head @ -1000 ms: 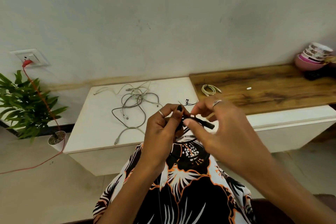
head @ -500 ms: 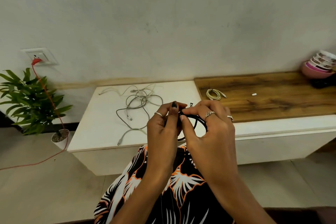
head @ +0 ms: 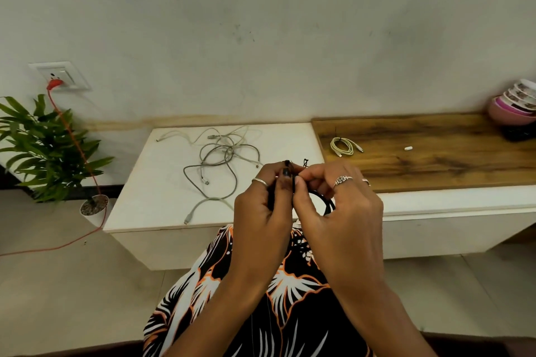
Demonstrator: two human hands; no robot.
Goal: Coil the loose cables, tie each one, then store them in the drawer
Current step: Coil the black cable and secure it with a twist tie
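Observation:
A coiled black cable (head: 327, 203) is held up in front of me over the white cabinet (head: 162, 182). My left hand (head: 265, 200) grips the coil's left side between thumb and fingers. My right hand (head: 338, 206) pinches a thin black tie (head: 305, 162) at the top of the coil, fingers curled. Most of the coil is hidden behind my hands. A tangle of loose grey and white cables (head: 220, 159) lies on the cabinet top. A tied cream cable (head: 343, 146) rests on the wooden shelf (head: 435, 159).
A small white piece (head: 408, 148) lies on the wooden shelf, and stacked pink bowls (head: 513, 104) stand at its far right. A potted plant (head: 49, 148) and a red cord (head: 72, 136) from the wall socket (head: 59, 75) are at the left.
Both hands have stayed close together on the black coil. My right hand's fingers have shifted up to the top of the coil, working the thin tie.

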